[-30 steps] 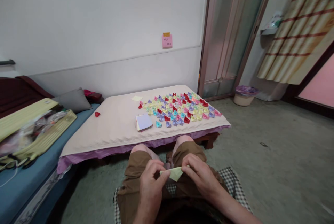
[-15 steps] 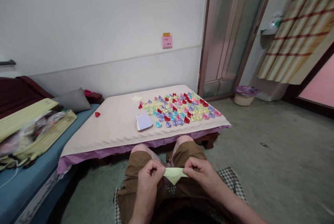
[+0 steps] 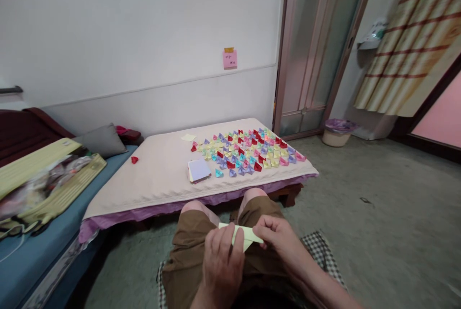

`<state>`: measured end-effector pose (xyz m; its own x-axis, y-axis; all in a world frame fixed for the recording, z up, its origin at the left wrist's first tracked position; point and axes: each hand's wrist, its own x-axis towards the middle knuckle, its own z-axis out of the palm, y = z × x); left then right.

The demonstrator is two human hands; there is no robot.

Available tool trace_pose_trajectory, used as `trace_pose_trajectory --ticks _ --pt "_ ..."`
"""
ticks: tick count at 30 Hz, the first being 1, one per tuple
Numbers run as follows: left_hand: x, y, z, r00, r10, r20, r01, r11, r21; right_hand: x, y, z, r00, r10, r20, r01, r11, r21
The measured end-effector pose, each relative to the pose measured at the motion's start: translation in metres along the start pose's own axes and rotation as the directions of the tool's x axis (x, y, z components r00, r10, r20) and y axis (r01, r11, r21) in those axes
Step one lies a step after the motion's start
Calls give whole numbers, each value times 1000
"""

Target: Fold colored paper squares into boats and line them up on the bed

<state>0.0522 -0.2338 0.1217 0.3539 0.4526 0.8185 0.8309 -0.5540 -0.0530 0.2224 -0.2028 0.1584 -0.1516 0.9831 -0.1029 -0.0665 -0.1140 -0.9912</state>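
Observation:
A pale yellow-green piece of folded paper (image 3: 248,235), with a pointed flap hanging below, is held above my lap. My left hand (image 3: 224,256) lies across its left part, back of the hand upward, fingers over the paper and thumb hidden. At the paper's right end, my right hand (image 3: 272,233) pinches the tip between thumb and fingers. Ahead on the low table stand several small folded paper boats (image 3: 240,150) in red, yellow, purple, pink and blue. A stack of square paper (image 3: 199,170) with a lilac sheet on top lies left of them.
The cream-covered table (image 3: 151,174) stands before my knees. A single red paper piece (image 3: 134,160) and a pale yellow sheet (image 3: 188,137) lie on it. At left is a blue-covered bed (image 3: 68,203) with an open yellow case (image 3: 82,174). A bin (image 3: 336,133) stands back right.
My left hand has moved from pinching the paper's left end to lying over its left part. The paper now slants down to the right; my right hand keeps its pinch.

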Motion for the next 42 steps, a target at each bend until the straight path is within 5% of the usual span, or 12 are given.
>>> trace_pose_trajectory --ticks 2,4,6,8,10,12,18,22,30,33,39,42 --pt "-1 -3 2 994 -110 -15 109 991 -77 -4 -3 4 997 -38 60 40 999 -17" --pt "2 -7 1 926 -363 103 377 890 -257 -7 -6 7 987 -109 116 115 992 -44" --pt "8 -9 0 691 -627 358 720 553 -420 -7 -5 8 976 -180 126 191 978 -86" --pt "16 -8 -2 411 -688 598 861 77 -503 -5 -1 9 967 -232 103 245 959 -140" --pt "21 -5 -2 283 -617 734 805 -263 -531 -3 5 10 962 -256 93 269 946 -179" --pt "23 -1 -2 268 -564 781 746 -391 -539 -1 10 13 966 -238 104 255 948 -189" --pt "18 6 -1 348 -516 783 806 -261 -531 -3 10 17 983 -177 57 185 963 -198" --pt "14 5 7 365 -495 789 757 -335 -560 -5 13 18 971 -235 33 234 927 -293" --pt "0 -3 22 240 -663 709 729 -360 -583 -8 14 22 971 -194 138 229 918 -324" --pt "2 -2 21 239 -671 702 713 -369 -595 -9 12 24 976 -162 147 199 937 -287" --pt "14 4 12 276 -825 493 639 -225 -735 -9 12 22 984 -134 113 160 950 -269" --pt "17 6 4 328 -851 411 633 -125 -764 -9 13 21 987 -127 100 150 951 -269"
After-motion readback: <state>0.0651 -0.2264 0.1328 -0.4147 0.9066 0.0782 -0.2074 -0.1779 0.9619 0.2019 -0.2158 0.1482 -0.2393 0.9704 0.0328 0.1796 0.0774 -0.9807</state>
